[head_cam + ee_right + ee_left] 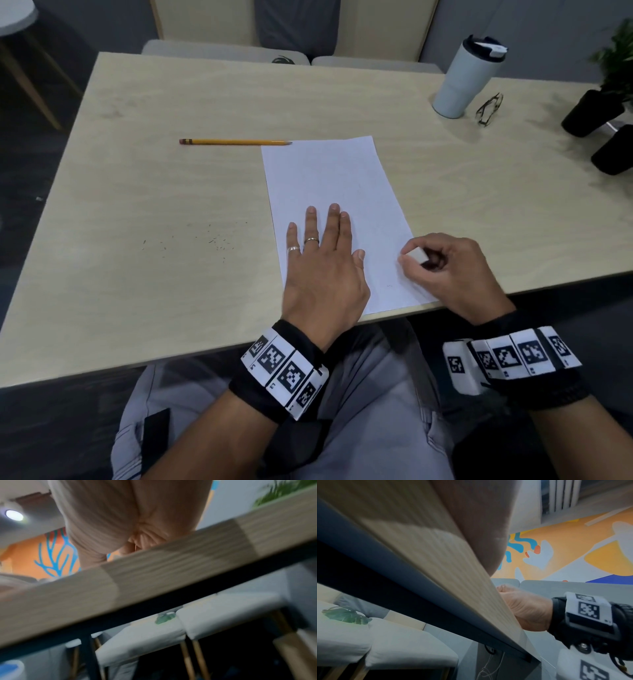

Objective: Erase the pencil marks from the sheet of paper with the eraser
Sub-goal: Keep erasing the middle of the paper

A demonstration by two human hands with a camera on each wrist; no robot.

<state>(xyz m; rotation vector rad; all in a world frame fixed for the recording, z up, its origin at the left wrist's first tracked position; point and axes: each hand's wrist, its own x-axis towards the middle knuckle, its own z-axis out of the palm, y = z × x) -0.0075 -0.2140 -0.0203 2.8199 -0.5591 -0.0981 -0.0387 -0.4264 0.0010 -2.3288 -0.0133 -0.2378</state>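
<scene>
Left hand (323, 260) lies flat, fingers straight, pinning the sheet of paper (337, 219) near the desk's (137, 192) front edge against sliding; right hand (445, 263) pinches the eraser (416, 255) at the sheet's right edge, presumably for rubbing.

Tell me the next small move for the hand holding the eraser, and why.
Probably slide the right hand slightly toward the near edge, bringing the eraser onto the faint specks on the sheet of paper, which the left hand pins flat.
</scene>
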